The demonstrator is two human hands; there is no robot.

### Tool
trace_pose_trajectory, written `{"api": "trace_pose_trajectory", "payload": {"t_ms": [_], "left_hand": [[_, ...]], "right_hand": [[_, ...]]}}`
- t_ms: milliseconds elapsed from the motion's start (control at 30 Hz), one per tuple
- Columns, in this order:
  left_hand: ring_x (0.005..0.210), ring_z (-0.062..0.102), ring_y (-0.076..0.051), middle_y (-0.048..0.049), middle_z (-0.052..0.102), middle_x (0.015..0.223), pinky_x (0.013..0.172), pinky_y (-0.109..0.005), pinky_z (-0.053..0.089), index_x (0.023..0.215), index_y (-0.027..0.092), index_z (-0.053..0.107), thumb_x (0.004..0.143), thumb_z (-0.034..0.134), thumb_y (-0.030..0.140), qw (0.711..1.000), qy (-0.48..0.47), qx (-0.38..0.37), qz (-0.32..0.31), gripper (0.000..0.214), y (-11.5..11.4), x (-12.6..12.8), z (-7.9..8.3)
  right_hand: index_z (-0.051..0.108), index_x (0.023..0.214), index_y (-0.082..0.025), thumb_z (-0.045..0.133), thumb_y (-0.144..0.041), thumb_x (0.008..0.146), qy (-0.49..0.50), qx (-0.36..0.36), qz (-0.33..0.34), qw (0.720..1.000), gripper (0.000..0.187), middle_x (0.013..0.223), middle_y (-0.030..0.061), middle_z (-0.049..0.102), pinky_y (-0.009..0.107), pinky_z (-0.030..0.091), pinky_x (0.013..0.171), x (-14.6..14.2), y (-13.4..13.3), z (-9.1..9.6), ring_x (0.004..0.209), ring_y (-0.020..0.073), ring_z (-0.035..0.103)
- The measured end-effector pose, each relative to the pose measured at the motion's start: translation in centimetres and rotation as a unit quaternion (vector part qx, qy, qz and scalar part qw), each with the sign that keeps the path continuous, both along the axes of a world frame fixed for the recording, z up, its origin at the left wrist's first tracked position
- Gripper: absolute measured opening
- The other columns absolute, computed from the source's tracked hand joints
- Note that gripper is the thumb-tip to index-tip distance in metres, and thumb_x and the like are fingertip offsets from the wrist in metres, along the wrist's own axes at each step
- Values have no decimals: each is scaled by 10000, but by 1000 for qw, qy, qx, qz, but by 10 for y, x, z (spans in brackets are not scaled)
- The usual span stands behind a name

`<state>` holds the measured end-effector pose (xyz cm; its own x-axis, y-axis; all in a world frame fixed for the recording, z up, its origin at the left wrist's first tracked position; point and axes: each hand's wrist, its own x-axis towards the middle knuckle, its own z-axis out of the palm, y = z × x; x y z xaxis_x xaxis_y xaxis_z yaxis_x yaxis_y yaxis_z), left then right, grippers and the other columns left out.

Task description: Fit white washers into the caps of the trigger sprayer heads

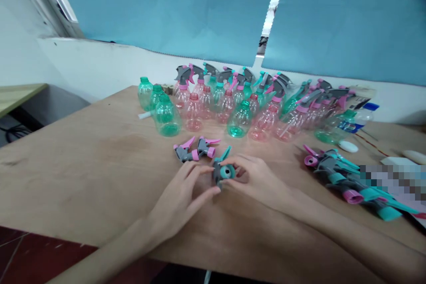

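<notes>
Between my two hands, above the near part of the table, is a grey and teal trigger spray head (218,172), its round teal collar facing me. The fingertips and thumb of my left hand (186,191) pinch its grey body from the left. From the other side my right hand (249,177) grips it around the teal collar (227,171). Just beyond my hands lie two grey and pink spray heads, one on the left (185,151) and one on the right (206,147). Behind them stands a green open-necked bottle (240,120).
Several pink and green bottles (194,115), many with spray heads on, crowd the back of the wooden table (83,164). More loose spray heads (349,182) lie in a pile at right. A clear bottle with a blue cap (366,115) stands beyond, near a white oval object (348,146).
</notes>
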<state>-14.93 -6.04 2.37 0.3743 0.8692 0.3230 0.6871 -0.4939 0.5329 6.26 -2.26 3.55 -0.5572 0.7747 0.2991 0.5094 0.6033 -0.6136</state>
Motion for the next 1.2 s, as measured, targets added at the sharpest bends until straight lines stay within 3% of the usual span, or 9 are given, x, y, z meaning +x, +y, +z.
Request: {"api": "trace_pose_trajectory", "payload": {"t_ms": [133,233,467,700,800,900,1000,1100,1200], "left_hand": [[1099,525,-239,-53,511,1188,925,-419,467,1231,275,429,854,602,349,1000,-9,8,-3,421,-16,15,-9],[1083,538,-251,-67,504,1204,901,-438,485,1271,293,372,832,628,330,999,-28,14,-5,510,-25,26,-10],[1092,553,-262,-77,529,1221,911,-443,483,1301,293,336,750,707,423,994,-62,60,-61,677,-33,61,9],[893,643,-199,-22,648,1025,776,-329,519,1115,233,508,783,627,189,990,-60,-52,-114,356,-10,86,10],[962,624,-218,-29,643,1049,818,-339,501,1095,232,537,783,669,298,988,-27,-60,-141,344,-4,91,14],[1038,582,-235,-45,614,1115,889,-373,467,1103,239,554,795,643,468,990,23,-26,-138,395,5,83,24],[1068,551,-233,-45,599,1117,923,-402,441,1107,241,567,901,497,442,993,67,42,-82,296,25,56,30],[1059,530,-263,-62,568,1122,933,-429,427,1122,215,576,885,514,437,983,114,138,24,331,50,16,23],[1061,497,-320,-86,526,1094,932,-492,419,1191,150,555,834,550,493,969,184,147,73,495,66,-17,8]], "right_hand": [[609,1019,-234,661,-301,799,-41,17,-57,997,236,833,-13,685,254,470,609,18,-14,25,640,128,619],[625,895,-211,667,-408,788,-75,36,-107,991,228,709,-16,670,246,413,547,25,-27,36,597,137,604],[547,694,-196,631,-540,757,-172,58,-173,968,360,561,-19,601,255,267,463,36,-49,42,510,147,547],[552,716,-188,618,-559,771,-183,44,-142,972,381,636,7,635,262,282,484,48,-57,44,560,169,578],[556,742,-185,618,-536,782,-176,47,-126,975,359,678,16,641,265,316,501,62,-54,36,600,177,592],[564,821,-187,644,-441,794,-159,75,-81,981,268,767,23,644,270,383,558,78,-44,28,688,185,606],[558,883,-192,624,-429,822,-139,99,-48,984,254,862,39,637,292,438,630,88,-31,21,782,201,613],[546,956,-197,597,-365,856,-115,105,-36,987,202,949,48,615,307,467,683,83,-17,10,821,194,609],[516,1017,-193,591,-347,862,-84,94,-10,992,232,1002,51,601,300,479,699,63,-4,-3,823,177,609]]}}
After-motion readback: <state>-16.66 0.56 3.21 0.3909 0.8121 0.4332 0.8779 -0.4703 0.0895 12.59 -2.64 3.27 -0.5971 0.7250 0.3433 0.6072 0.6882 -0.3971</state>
